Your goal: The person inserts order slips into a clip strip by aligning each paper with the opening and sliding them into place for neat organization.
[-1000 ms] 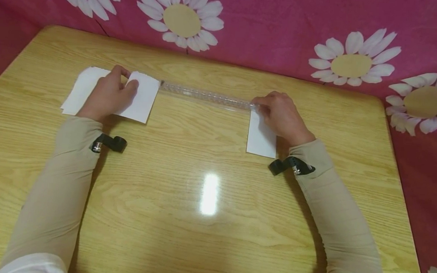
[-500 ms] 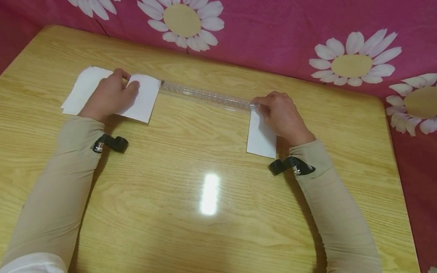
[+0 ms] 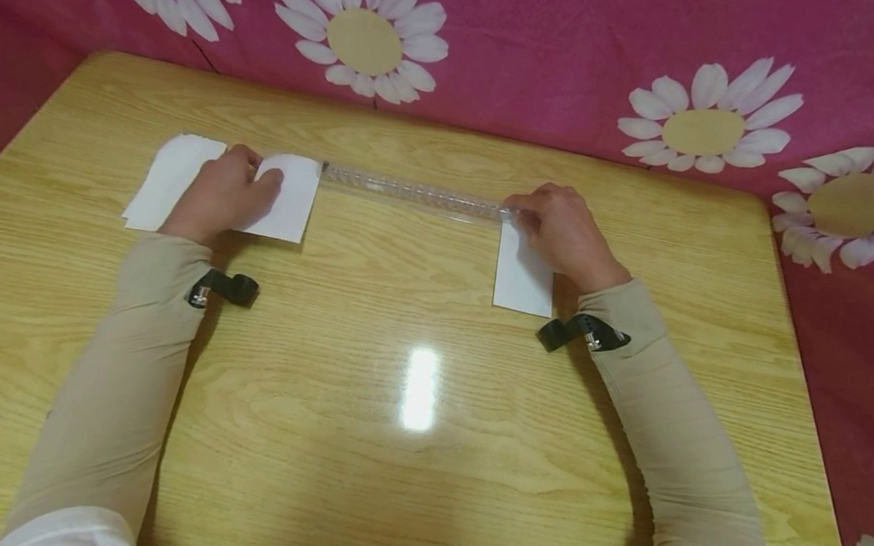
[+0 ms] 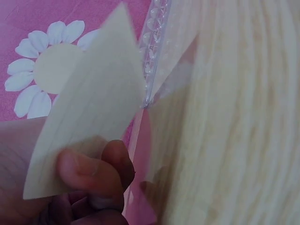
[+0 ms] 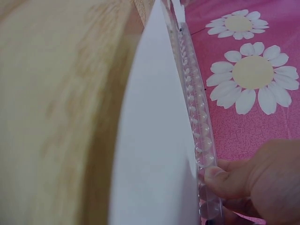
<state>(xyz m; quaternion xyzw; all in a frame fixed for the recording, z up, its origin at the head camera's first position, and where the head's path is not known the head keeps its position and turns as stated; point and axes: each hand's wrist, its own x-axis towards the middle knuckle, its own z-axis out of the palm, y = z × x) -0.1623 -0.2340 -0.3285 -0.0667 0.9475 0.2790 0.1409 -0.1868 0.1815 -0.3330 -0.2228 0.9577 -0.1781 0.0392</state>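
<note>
My left hand (image 3: 224, 193) pinches a small white sheet of paper (image 3: 288, 197) between thumb and fingers. In the left wrist view this sheet (image 4: 93, 103) stands tilted up, its upper right edge near the end of a clear plastic strip. More white paper (image 3: 172, 177) lies under and left of that hand. The long clear strip (image 3: 412, 191) carries a row of round bumps and spans the gap between my hands. Its right end is held by my right hand (image 3: 567, 235), thumb on top in the right wrist view. Another white sheet (image 3: 523, 270) extends from the strip beside that hand.
Everything lies on a wood-grain table (image 3: 320, 466) with rounded far corners. Behind it hangs a pink cloth (image 3: 525, 53) printed with large white flowers. A black wrist camera (image 3: 229, 288) sits on the left sleeve and a second black camera (image 3: 576, 333) on the right.
My left hand has shifted slightly right and toward me, bringing the pinched sheet's right edge closer against the strip's left end. My right hand and the strip have stayed in place.
</note>
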